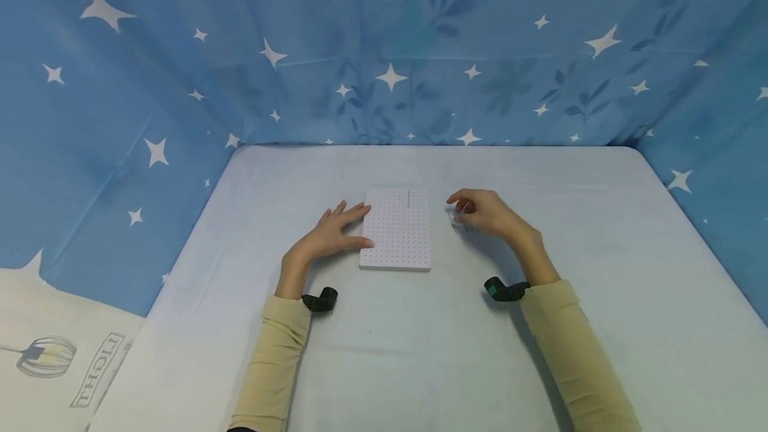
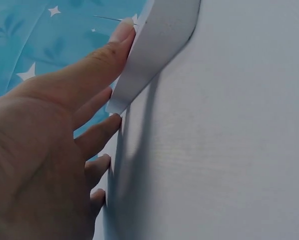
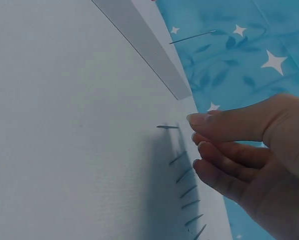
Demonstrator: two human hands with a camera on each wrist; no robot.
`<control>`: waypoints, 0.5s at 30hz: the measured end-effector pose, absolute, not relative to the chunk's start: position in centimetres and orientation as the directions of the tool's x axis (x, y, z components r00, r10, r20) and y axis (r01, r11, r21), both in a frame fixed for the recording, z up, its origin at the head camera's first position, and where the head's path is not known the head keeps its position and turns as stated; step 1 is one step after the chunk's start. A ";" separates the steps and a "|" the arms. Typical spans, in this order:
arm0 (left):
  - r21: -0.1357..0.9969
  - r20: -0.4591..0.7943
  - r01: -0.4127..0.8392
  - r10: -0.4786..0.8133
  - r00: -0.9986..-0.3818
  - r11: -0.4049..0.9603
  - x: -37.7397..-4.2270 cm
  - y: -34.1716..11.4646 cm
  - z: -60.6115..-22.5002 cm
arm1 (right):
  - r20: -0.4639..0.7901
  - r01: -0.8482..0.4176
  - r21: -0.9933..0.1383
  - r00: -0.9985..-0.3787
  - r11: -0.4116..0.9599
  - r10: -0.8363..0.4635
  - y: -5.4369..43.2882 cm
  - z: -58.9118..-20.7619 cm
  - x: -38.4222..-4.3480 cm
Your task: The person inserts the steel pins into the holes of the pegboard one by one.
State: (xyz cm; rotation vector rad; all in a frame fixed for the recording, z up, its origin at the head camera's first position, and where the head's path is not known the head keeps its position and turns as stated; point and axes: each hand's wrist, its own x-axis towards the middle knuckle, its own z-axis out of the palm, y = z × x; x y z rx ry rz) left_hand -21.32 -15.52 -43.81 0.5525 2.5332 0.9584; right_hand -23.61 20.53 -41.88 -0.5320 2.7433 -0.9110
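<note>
Biggest worry here imo is the skinny stuff: those 7 or so metal needles [image 3: 190, 204] lie loose in a row on the white table [image 1: 414, 352], right of the perforated white board [image 1: 396, 245], and the right hand [image 1: 487, 212] is right over them with fingers bent and thumb near the index. Can't tell if it's actually pinching the nearest needle [image 3: 167, 127] or just hovering beside it. A clumsy fingertip could roll or scatter the row, or somebody gets poked. The left hand [image 1: 330, 235] has its fingers spread, thumb and index at the board's left edge, so that side looks steadied; I'd guess a shove there could skid the board, and a sleeve or knuckle catching the upright needle [image 1: 409, 199] near the far end could tip or bend it. As for angles, the head view gives you the whole hole grid, which neither wrist cam really shows, but the right hand covers much of the needle row. The right wrist cam lays that row out nicely. The left wrist cam shows the thumb up on the board's edge, with the slab's thickness obvious.
</note>
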 end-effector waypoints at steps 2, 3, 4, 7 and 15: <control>0.676 -0.215 0.220 0.473 -0.854 0.704 -21.3 -15.5 -43.8 | -0.084 -0.276 -0.613 -0.908 0.740 -0.409 20.5 -41.9 -23.7; 0.673 -0.219 0.216 0.469 -0.856 0.707 -21.3 -15.5 -43.7 | -0.088 -0.278 -0.612 -0.906 0.740 -0.414 20.4 -42.0 -23.7; 0.670 -0.222 0.213 0.465 -0.857 0.711 -21.3 -15.5 -43.7 | -0.091 -0.280 -0.609 -0.905 0.742 -0.416 20.4 -42.0 -23.8; 0.669 -0.231 0.212 0.471 -0.851 0.713 -21.4 -15.5 -43.7 | -0.113 -0.275 -0.596 -0.901 0.754 -0.418 20.4 -42.3 -23.8; 0.677 -0.212 0.232 0.487 -0.847 0.698 -21.4 -15.4 -43.7 | -0.181 -0.221 -0.600 -0.898 0.768 -0.400 20.5 -42.3 -23.7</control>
